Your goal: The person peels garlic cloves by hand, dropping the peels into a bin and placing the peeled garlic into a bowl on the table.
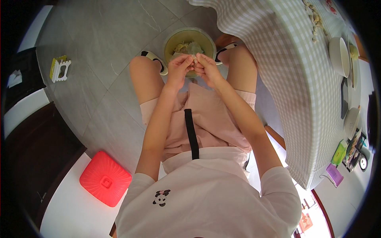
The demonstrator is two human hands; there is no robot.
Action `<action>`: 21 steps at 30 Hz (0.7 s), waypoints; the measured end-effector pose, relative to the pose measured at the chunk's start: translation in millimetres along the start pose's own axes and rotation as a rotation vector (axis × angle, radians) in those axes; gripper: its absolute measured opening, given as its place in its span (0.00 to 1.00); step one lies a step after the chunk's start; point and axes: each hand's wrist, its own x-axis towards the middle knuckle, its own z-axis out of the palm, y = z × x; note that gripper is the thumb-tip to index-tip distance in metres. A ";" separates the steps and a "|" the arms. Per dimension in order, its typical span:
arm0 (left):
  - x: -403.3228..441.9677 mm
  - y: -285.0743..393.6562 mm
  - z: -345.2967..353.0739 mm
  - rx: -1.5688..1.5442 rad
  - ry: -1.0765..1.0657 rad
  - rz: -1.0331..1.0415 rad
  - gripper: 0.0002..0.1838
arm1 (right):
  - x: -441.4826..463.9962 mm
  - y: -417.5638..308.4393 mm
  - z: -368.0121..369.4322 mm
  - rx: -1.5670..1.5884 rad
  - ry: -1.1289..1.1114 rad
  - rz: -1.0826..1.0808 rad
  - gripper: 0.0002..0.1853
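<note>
My left hand (179, 71) and my right hand (208, 70) meet fingertip to fingertip in front of my knees. Both are closed in a pinch around a small whitish piece (194, 58), too small for me to name for sure. Just beyond and below them, a round yellowish-green bin (170, 47) stands on the floor between my feet. Pale, crumpled scraps (182, 47) and a piece of thin, clear plastic (194, 48) lie inside it. My hands cover the bin's near part.
At right, a checked tablecloth (274, 51) hangs down beside my leg. On the table are small beige pieces (316, 22), a white bowl (338, 57) and a dark phone-like slab (344, 98). A red square stool (105, 178) and a small white-and-yellow stool (60, 69) stand at left.
</note>
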 end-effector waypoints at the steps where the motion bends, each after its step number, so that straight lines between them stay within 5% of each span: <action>1: 0.9 0.3 -0.5 0.007 -0.009 -0.020 0.07 | 0.4 -0.2 -0.5 0.000 0.000 0.000 0.13; 10: -0.8 7.9 4.1 0.014 -0.034 -0.115 0.09 | 2.3 -4.1 -5.1 0.029 0.028 0.135 0.12; 15: -1.8 10.9 8.6 -0.009 0.012 -0.146 0.11 | 4.2 6.2 -0.1 -0.250 0.172 -0.126 0.09; 21: 0.3 3.1 0.3 -0.007 -0.011 -0.111 0.12 | 1.5 1.8 -1.8 -0.210 0.095 -0.033 0.10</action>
